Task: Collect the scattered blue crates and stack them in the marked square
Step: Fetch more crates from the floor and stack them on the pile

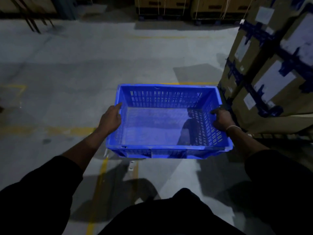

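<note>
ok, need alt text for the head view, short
A person holds an empty blue crate by its two short sides, left hand and right hand each gripping the rim, above a grey floor with yellow lines. Strapped cardboard boxes stand to the right.

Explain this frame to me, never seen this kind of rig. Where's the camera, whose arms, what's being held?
There is no machine here. The one picture comes from a wide-angle camera worn on a person's head, looking forward and down, so the arms entering from the bottom are the wearer's own.

The left hand grips the left rim of a blue plastic crate, and the right hand grips the right rim. The crate has slotted walls, looks empty inside, and appears to be carried above the ground.

Below is a grey concrete floor with painted yellow lines. At the right stands a stack of cardboard boxes with dark blue tape and white labels. More boxes stand along the far wall. No other crates show in this view, and I cannot tell which lines mark the target square.
</note>
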Tool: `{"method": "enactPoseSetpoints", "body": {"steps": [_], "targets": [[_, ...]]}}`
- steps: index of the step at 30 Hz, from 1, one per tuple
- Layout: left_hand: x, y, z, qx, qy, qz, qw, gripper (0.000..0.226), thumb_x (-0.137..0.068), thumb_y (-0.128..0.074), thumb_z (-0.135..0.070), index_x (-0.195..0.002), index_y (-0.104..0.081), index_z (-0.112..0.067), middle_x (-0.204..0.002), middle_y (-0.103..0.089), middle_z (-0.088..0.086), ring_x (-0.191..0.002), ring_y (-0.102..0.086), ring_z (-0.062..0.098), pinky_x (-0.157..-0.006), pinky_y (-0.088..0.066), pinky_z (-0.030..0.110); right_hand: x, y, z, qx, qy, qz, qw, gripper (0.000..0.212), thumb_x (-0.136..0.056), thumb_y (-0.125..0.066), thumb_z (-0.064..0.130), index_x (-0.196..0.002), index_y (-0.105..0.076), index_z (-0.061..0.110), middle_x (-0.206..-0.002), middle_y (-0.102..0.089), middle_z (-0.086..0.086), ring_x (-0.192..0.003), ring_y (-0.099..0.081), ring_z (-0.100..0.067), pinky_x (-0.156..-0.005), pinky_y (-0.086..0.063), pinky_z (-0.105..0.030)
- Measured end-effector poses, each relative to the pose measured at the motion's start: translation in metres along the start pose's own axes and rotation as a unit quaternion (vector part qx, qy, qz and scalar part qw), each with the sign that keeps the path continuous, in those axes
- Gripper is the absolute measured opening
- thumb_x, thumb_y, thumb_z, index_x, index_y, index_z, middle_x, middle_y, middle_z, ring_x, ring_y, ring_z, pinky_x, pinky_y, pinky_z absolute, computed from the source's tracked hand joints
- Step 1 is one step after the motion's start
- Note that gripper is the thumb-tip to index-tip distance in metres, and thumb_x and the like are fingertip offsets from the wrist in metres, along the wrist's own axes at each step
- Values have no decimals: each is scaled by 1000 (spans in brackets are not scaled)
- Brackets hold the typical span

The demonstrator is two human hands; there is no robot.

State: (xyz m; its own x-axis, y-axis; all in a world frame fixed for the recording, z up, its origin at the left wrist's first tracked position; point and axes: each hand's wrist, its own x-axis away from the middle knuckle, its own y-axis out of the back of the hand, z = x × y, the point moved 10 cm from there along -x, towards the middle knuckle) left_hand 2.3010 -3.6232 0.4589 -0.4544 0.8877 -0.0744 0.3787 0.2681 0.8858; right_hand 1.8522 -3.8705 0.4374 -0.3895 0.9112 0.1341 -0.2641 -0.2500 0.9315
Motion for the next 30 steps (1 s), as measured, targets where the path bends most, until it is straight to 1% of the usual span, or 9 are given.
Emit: {"method": "enactPoseSetpoints", "body": {"steps": [3, 7, 14, 17, 21, 25, 30], "targets": [[-58, -5, 2, -7, 3, 3, 1000, 58, -98, -47, -9, -154, -37, -17, -138, -49, 21, -118, -56, 42, -91, -46, 46, -58, 7, 7, 4, 5, -3, 1000, 54, -69, -70, -3, -123, -65, 0, -125, -60, -29, -117, -57, -42, -103, -42, -38], [-121, -25, 7, 4, 14, 11, 1000, 58, -96, -47, -7, -153, -37, -12, -135, -50, 25, -119, -55, 42, -94, -46, 47, -132, 5, 7, 8, 3, 8, 1000, 53, -72, -69, -2, -125, -63, 0, -128, -58, -29, -119, -56, -42, -103, -42, -39], [-199, -55, 6, 11, 31, 20, 999, 57, -95, -48, -4, -151, -40, -9, -131, -53, 26, -118, -56, 42, -96, -45, 46, -223, -5, -4, 9, -4, 34, 999, 52, -74, -70, 1, -126, -63, 2, -129, -59, -25, -119, -56, -40, -102, -43, -40], [-226, -62, 6, 6, 41, 32, 999, 55, -96, -47, -5, -150, -42, -9, -132, -54, 27, -119, -56, 42, -97, -45, 46, -250, -7, -5, 16, -10, 46, 999, 53, -74, -72, 3, -126, -64, 3, -128, -61, -24, -118, -57, -39, -102, -44, -38], [-253, -64, 6, -3, 47, 39, 998, 56, -96, -46, -7, -151, -41, -10, -134, -54, 27, -120, -55, 42, -98, -46, 49, -277, -2, 0, 17, -8, 48, 999, 51, -75, -71, 2, -126, -64, 2, -125, -62, -25, -117, -58, -40, -100, -45, -40], [-266, -66, 8, 1, 47, 30, 998, 60, -92, -38, -23, -151, -41, -11, -133, -54, 26, -119, -56, 42, -97, -47, 50, -290, 0, 2, 20, -11, 40, 999, 51, -76, -70, 2, -126, -63, 2, -126, -62, -26, -116, -59, -40, -100, -46, -41], [-273, -71, 8, -13, 43, 35, 998, 55, -98, -45, -13, -152, -39, -13, -136, -52, 25, -120, -55, 43, -98, -46, 50, -292, -3, -5, 10, -29, 34, 999, 52, -76, -71, 7, -128, -64, 8, -128, -61, -22, -116, -59, -38, -100, -47, -41]]}}
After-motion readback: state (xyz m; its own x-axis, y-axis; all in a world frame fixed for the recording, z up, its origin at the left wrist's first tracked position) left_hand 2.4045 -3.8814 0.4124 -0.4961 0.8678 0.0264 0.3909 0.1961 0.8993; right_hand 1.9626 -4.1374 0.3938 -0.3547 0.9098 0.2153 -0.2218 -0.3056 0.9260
